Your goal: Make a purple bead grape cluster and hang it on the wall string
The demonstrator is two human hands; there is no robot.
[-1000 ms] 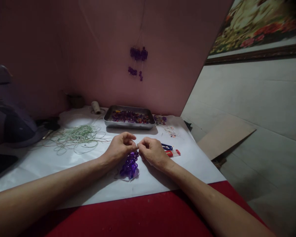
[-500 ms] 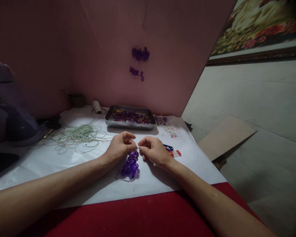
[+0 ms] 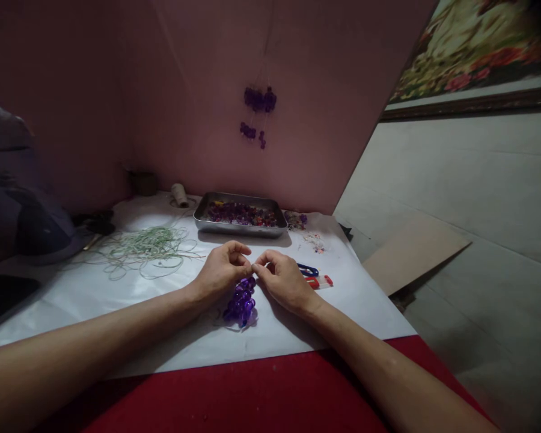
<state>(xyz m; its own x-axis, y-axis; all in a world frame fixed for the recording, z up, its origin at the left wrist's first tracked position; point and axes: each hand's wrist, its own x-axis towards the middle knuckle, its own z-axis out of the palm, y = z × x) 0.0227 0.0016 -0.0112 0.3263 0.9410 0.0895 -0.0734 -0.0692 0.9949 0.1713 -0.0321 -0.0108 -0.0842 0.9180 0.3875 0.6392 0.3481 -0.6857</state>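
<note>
Just beyond the bead cluster [image 3: 240, 308], left hand [image 3: 224, 268] and right hand [image 3: 283, 278] curl narrowly, grip unclear; likely threadwork, next needing steady pinching.

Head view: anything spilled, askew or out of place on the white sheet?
Small bits lie scattered on the white sheet right of the metal tray, possibly spilled; the green cord lies in a loose tangle, not wound.

A dull pink wall [image 3: 189, 108] rises behind the desk [image 3: 347, 307], whose top is white, with red along the near edge. To the right, a pale, seamed wall [image 3: 487, 162] carries a framed painting [image 3: 473, 54] (reddish flowers fill its lower part). Below slants a brown board [image 3: 419, 249]. The light is dim.
</note>
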